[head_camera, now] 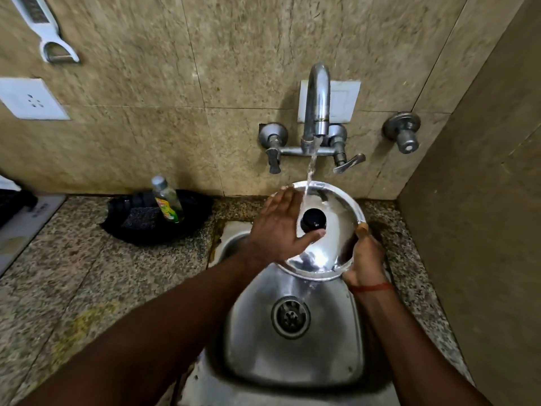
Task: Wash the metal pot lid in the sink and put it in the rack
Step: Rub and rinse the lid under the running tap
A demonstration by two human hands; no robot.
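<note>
The round metal pot lid (336, 218) with a black knob (313, 219) is held tilted over the steel sink (292, 356), under the running tap (317, 112). Water falls onto its upper left part and runs off its lower rim. My right hand (364, 256) grips the lid's right rim from below, thumb on the edge. My left hand (278, 227) lies flat on the lid's left side, fingers spread, thumb beside the knob. No rack is in view.
A black tray (128, 227) on the granite counter to the left holds a scrub pad (139, 219) and a dish-soap bottle (168, 202). Tap handles (348, 162) jut from the tiled wall. A wall stands close on the right.
</note>
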